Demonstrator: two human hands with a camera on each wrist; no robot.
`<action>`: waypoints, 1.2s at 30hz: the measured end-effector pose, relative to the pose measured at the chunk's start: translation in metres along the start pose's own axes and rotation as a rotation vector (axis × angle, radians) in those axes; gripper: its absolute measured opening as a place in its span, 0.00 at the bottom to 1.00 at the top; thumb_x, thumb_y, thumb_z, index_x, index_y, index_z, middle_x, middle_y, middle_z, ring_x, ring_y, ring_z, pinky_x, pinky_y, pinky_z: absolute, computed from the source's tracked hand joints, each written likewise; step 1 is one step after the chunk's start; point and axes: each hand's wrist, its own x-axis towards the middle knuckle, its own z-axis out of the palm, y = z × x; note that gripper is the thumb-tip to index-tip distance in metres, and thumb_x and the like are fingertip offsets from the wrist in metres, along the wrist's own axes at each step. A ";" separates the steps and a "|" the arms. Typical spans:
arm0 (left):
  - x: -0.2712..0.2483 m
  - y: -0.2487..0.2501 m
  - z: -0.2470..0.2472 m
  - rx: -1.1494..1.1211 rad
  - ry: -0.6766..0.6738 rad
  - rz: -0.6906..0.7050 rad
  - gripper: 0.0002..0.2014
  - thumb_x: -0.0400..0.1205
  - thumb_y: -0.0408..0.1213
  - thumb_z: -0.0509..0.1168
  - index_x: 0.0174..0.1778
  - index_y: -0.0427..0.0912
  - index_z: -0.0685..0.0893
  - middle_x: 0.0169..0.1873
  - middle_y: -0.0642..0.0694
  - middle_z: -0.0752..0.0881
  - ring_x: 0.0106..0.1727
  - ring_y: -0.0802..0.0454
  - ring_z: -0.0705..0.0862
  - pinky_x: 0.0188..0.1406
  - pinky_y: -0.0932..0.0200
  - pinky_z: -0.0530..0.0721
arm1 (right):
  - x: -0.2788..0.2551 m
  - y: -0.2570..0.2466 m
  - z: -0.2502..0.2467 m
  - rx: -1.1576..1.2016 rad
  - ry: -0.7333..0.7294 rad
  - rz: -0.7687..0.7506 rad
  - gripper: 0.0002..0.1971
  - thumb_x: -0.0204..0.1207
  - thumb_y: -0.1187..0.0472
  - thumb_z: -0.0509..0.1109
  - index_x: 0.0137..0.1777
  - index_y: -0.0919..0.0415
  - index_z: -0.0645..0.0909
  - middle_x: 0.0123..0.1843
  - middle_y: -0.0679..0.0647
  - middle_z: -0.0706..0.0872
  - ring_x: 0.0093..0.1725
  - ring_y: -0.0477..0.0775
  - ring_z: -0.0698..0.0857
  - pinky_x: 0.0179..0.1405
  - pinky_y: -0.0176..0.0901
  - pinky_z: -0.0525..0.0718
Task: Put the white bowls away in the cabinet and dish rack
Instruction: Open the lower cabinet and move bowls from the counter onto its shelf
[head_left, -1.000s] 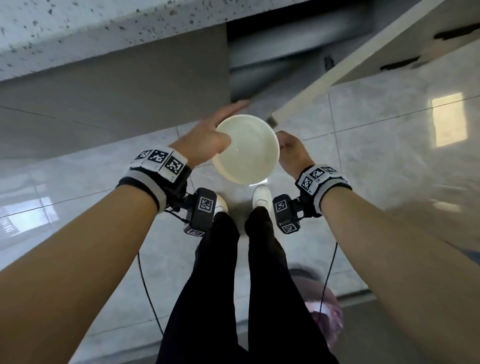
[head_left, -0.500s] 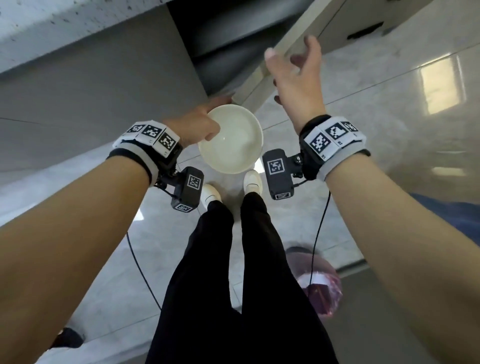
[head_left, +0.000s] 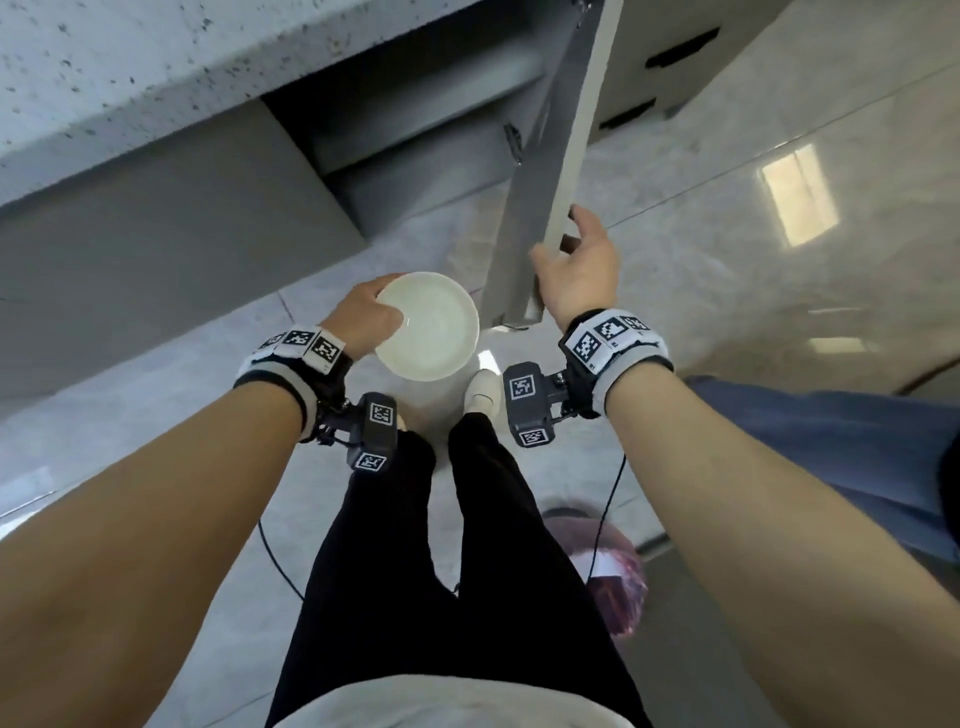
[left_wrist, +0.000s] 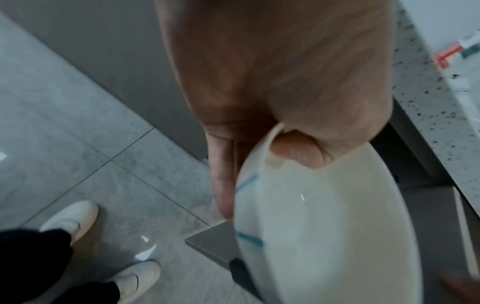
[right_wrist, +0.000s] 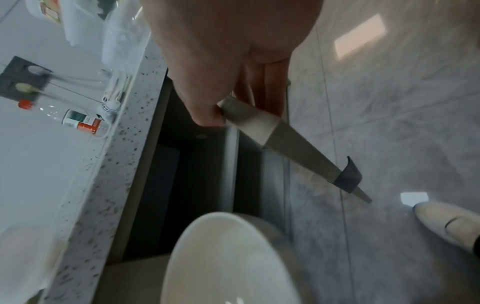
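Note:
A white bowl (head_left: 427, 326) hangs above the floor in front of the open base cabinet (head_left: 415, 119). My left hand (head_left: 363, 317) pinches its left rim, thumb inside the bowl (left_wrist: 327, 230) and fingers under it. My right hand (head_left: 579, 270) grips the free edge of the grey cabinet door (head_left: 550, 171), thumb on one face and fingers on the other. In the right wrist view the thumb presses the door edge (right_wrist: 259, 123) and the bowl (right_wrist: 226, 259) fills the foreground. The cabinet's inside looks dark, its shelf barely visible.
A speckled stone countertop (head_left: 156, 73) runs above the cabinet, with a bottle (right_wrist: 78, 120) and cables on it. My legs and white shoes (head_left: 483, 389) stand on the glossy tiled floor. A dark-red round object (head_left: 615, 587) sits behind my right leg. More drawers (head_left: 675, 57) lie to the right.
My right hand let go of the bowl, rose to the cabinet door and took its edge; the door has swung wide open. The left hand alone holds the bowl.

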 end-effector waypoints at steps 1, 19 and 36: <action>0.003 0.001 0.007 -0.057 0.040 -0.031 0.31 0.78 0.20 0.53 0.76 0.46 0.74 0.60 0.43 0.78 0.61 0.40 0.76 0.44 0.54 0.81 | -0.002 0.007 -0.012 -0.028 0.030 0.010 0.33 0.64 0.46 0.67 0.73 0.49 0.76 0.57 0.49 0.91 0.55 0.48 0.89 0.59 0.51 0.89; 0.048 0.054 0.061 -0.264 0.108 -0.084 0.25 0.73 0.23 0.56 0.68 0.41 0.72 0.66 0.41 0.73 0.65 0.37 0.76 0.36 0.49 0.91 | 0.061 0.047 -0.133 -0.288 0.420 0.020 0.17 0.75 0.60 0.61 0.62 0.60 0.79 0.63 0.58 0.86 0.64 0.61 0.83 0.75 0.58 0.72; 0.135 0.103 0.045 -0.338 0.227 -0.028 0.20 0.76 0.24 0.57 0.65 0.41 0.72 0.61 0.41 0.76 0.64 0.36 0.78 0.49 0.36 0.90 | 0.142 -0.018 0.004 -0.082 -0.301 -0.074 0.20 0.79 0.49 0.62 0.67 0.55 0.79 0.60 0.53 0.88 0.55 0.56 0.88 0.60 0.57 0.87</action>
